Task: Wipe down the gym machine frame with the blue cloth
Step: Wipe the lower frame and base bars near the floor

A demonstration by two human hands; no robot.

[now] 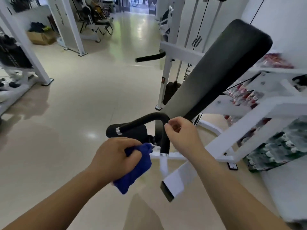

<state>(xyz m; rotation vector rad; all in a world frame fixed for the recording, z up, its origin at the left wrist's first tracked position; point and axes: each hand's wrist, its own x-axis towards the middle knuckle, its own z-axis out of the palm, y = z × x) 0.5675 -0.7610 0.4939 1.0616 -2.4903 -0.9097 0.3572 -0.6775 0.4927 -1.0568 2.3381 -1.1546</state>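
A person stood over a white gym machine frame (247, 130) on a pale, glossy floor (79, 100). The left hand (114, 156) gripped a bunched blue cloth (136, 173), fingers curled round it. The cloth's upper end lay against the frame's white crossbar, just below a bent black foam handle (142, 121). The right hand (181, 135) hovered apart from the left, at the bend of that handle. Its fingers were curled and its fingertips were at the foam, though whether it held anything could not be told. A long black backrest pad (219, 68) slanted up and to the right from just behind the right hand. Other white machines and a cardboard box (41, 38) stood well off at the far left.
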